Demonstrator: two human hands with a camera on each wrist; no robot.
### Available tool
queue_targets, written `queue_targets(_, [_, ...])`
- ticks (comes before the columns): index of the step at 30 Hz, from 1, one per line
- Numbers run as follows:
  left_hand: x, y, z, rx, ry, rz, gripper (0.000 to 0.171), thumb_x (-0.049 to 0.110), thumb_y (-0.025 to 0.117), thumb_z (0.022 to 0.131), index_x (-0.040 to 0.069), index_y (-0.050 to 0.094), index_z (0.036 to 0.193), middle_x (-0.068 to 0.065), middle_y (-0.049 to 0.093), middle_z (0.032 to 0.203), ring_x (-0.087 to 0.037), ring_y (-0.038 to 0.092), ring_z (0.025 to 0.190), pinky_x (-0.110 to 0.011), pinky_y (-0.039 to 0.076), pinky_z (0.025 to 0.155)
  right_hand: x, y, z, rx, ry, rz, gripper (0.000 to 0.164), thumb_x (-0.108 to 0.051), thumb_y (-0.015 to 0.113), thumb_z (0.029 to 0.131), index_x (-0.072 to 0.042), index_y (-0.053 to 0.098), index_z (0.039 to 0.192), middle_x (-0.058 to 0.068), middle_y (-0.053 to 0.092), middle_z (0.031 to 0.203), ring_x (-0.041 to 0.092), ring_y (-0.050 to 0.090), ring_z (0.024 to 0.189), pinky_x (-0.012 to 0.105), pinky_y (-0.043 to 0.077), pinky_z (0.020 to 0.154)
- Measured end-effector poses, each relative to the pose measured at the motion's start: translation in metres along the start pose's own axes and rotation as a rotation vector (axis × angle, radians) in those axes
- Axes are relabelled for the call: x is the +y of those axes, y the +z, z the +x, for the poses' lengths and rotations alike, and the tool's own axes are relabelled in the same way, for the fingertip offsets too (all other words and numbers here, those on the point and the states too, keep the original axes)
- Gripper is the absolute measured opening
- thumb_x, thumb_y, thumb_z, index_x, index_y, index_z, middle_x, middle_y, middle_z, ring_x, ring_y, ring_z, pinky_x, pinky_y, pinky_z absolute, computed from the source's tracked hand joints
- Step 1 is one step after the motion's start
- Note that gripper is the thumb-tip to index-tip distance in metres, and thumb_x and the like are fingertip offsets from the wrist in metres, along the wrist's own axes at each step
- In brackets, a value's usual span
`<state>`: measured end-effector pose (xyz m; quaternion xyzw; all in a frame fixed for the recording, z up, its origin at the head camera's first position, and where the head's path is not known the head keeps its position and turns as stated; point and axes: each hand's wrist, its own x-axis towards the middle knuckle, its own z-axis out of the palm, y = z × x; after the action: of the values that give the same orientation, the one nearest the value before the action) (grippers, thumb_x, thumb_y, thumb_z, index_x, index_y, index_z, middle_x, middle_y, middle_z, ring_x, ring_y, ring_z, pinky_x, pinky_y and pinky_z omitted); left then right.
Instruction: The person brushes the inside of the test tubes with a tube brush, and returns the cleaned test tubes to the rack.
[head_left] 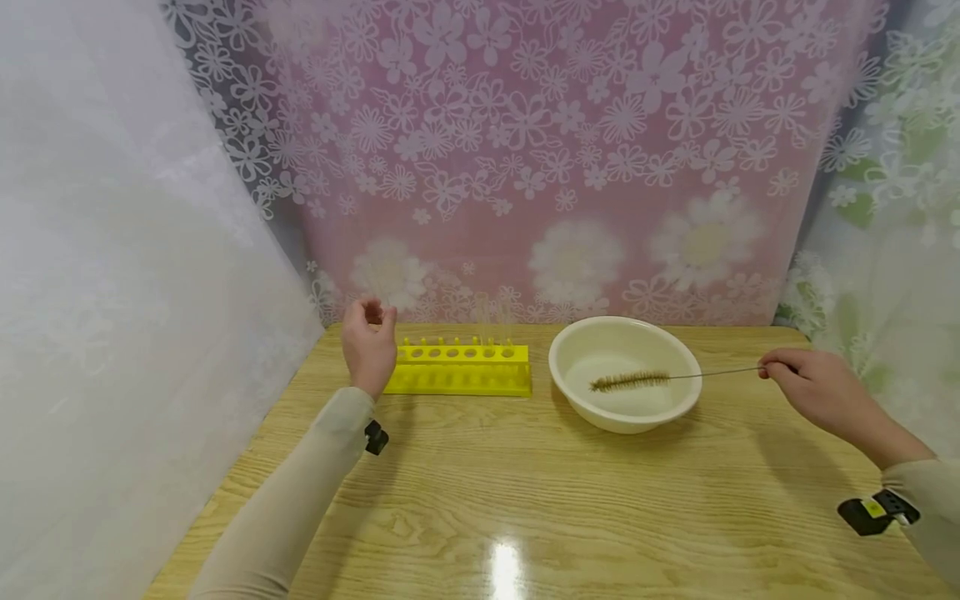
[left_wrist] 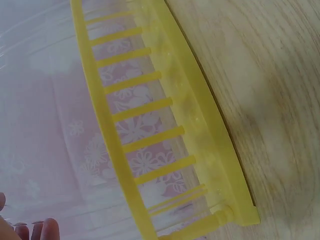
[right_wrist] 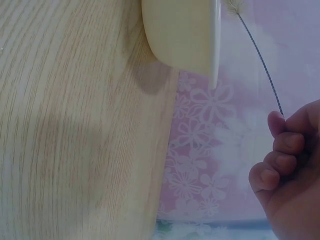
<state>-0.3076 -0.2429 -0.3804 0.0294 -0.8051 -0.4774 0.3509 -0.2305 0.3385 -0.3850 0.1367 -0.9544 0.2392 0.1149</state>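
My left hand (head_left: pixel 370 346) is at the left end of a yellow test tube rack (head_left: pixel 457 387), thumb and fingertips pinched together at the top of a clear test tube (left_wrist: pixel 107 222). This tube is faint and mostly hidden in the head view; its lower part stands in the rack's end. Toward the rack's other end stand more clear test tubes (head_left: pixel 482 321). With curled fingers, my right hand (head_left: pixel 817 392) grips the thin twisted-wire handle of a test tube brush (head_left: pixel 630 382). The brush's tan bristles hang over the cream basin (head_left: pixel 558 379), the wire crossing its right rim.
The rack and basin stand side by side toward the back of a wood-grain table (head_left: pixel 480 492). Behind them hangs a pink flowered curtain (head_left: pixel 525 167). A pale sheet (head_left: pixel 150 275) hangs on the left, and another patterned curtain (head_left: pixel 900 275) on the right.
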Motion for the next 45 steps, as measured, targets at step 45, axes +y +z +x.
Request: queue_targets(45, [-0.037, 0.010, -0.034, -0.159, -0.017, 0.289, 0.044, 0.020, 0.062, 0.099, 0.002, 0.056, 0.138, -0.020, 0.067, 0.127, -0.032, 0.069, 0.110, -0.047, 0.056, 0.091, 0.009, 0.016, 0.008, -0.010, 0.007, -0.022, 0.039, -0.019, 0.037, 0.109, 0.006, 0.065, 0.116, 0.027, 0.070, 0.109, 0.009, 0.043, 0.054, 0.029, 0.034, 0.051])
